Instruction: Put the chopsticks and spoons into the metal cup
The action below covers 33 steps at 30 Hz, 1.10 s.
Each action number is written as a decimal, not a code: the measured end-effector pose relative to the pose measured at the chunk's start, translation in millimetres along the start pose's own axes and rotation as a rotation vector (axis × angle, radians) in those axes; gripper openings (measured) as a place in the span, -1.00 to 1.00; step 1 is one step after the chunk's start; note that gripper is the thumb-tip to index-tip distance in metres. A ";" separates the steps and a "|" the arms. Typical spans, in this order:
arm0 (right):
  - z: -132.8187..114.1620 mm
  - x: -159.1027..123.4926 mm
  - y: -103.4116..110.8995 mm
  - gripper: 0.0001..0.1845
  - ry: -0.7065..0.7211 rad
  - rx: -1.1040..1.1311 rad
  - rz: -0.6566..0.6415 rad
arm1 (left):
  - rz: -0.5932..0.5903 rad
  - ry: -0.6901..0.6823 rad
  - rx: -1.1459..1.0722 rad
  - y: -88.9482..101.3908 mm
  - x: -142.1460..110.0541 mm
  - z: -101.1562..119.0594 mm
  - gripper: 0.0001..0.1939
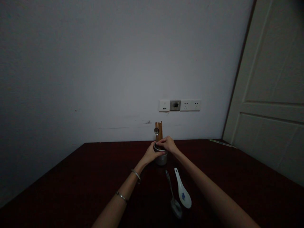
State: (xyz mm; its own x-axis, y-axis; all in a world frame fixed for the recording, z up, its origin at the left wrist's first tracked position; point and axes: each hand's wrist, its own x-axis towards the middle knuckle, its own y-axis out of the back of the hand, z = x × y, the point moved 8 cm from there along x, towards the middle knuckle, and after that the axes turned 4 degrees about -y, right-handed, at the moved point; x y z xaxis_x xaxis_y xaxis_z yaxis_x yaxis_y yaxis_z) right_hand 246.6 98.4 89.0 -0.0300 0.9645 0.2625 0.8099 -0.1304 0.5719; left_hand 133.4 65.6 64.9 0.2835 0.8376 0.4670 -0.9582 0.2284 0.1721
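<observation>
A grey round utensil holder (161,160) stands upright on the table. My left hand (151,154) is wrapped round its upper side, the thumb lying across the front near the rim. Several wooden chopsticks (160,129) rise out of the holder, and a metal spoon (156,130) stands among them with its bowl up. Over the holder's mouth, my right hand (168,144) has its fingers pinched together beside the chopsticks; what they hold is hidden. Closer to me lie a metal spoon (176,207) and a white ceramic soup spoon (184,196) with a blue mark, side by side.
The dark red table (95,171) reaches back to a pale wall (118,63). Wall sockets (190,105) sit above its back edge. A light panelled door (268,95) stands at the right. A flat strip (222,143) lies at the table's back right.
</observation>
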 end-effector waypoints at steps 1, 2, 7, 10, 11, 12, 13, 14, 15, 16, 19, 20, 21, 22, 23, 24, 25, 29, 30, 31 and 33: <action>1.9 -0.3 0.2 -0.78 -0.018 -0.029 0.011 | -0.002 0.000 0.004 0.0 0.2 -1.1 -0.38; 3.6 -0.6 -0.1 -0.78 -0.035 -0.054 0.018 | -0.002 0.000 0.006 0.1 0.4 -1.8 -0.37; 7.2 -2.2 -3.8 -0.76 -0.104 -0.150 0.012 | 0.002 0.008 0.008 0.4 -0.2 -2.6 -0.36; 4.1 -3.5 -4.8 -0.76 -0.130 -0.204 0.000 | -0.005 -0.004 -0.004 0.2 -0.7 -1.4 -0.37; 2.2 -4.4 -4.9 -0.77 -0.135 -0.224 -0.008 | -0.006 -0.008 -0.009 0.3 -0.8 -1.3 -0.36; 0.0 -5.5 -4.8 -0.78 -0.141 -0.245 -0.016 | -0.006 -0.011 -0.013 0.5 -0.8 -1.3 -0.36; -2.3 -7.0 -4.4 -0.78 -0.147 -0.265 -0.024 | -0.007 -0.013 -0.016 0.6 -0.8 -1.3 -0.35; -4.5 -8.6 -3.7 -0.79 -0.154 -0.285 -0.030 | -0.010 -0.017 -0.020 0.6 -0.8 -1.3 -0.34; -6.4 -10.4 -2.7 -0.80 -0.165 -0.304 -0.034 | -0.014 -0.020 -0.023 0.4 -0.7 -1.4 -0.34; -7.9 -12.1 -1.5 -0.80 -0.178 -0.324 -0.035 | -0.018 -0.023 -0.029 0.2 -0.7 -1.5 -0.34; -11.7 -15.5 0.9 -0.81 -0.193 -0.379 -0.039 | -0.028 -0.025 -0.037 -0.3 -0.9 -2.4 -0.35; -12.6 -15.9 1.2 -0.82 -0.190 -0.396 -0.039 | -0.028 -0.024 -0.035 -0.2 -1.0 -2.8 -0.36; -13.4 -15.9 1.3 -0.82 -0.183 -0.410 -0.037 | -0.029 -0.024 -0.032 -0.1 -1.1 -3.1 -0.36; -14.2 -15.7 1.5 -0.82 -0.175 -0.424 -0.031 | -0.028 -0.027 -0.029 0.0 -1.2 -3.1 -0.37; -14.8 -15.4 1.7 -0.83 -0.168 -0.440 -0.023 | -0.029 -0.030 -0.027 0.1 -1.4 -2.9 -0.38; -15.4 -15.1 2.0 -0.83 -0.163 -0.456 -0.014 | -0.029 -0.032 -0.025 0.2 -1.6 -2.4 -0.39; -16.2 -15.0 2.0 -0.84 -0.158 -0.470 -0.008 | -0.028 -0.034 -0.023 0.3 -1.7 -1.9 -0.39; -20.7 -16.0 0.9 -0.83 -0.134 -0.510 -0.009 | -0.026 -0.015 -0.022 -0.3 -2.2 -0.6 -0.41; -21.4 -16.3 0.8 -0.82 -0.131 -0.515 -0.010 | -0.025 -0.009 -0.022 -0.6 -2.2 -0.3 -0.41; -21.8 -16.5 0.9 -0.82 -0.129 -0.514 -0.009 | -0.025 -0.006 -0.024 -1.0 -2.2 0.1 -0.41; -21.0 -16.4 2.1 -0.82 -0.131 -0.493 0.005 | -0.019 -0.003 -0.029 -1.3 -2.1 1.0 -0.40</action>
State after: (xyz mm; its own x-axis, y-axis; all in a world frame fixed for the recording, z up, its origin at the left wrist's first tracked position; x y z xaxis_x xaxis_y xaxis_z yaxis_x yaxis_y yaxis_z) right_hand 236.6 77.5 102.3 0.0725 0.9801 0.1850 0.4364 -0.1980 0.8777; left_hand 134.2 63.1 64.5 0.3021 0.8316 0.4661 -0.9532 0.2587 0.1563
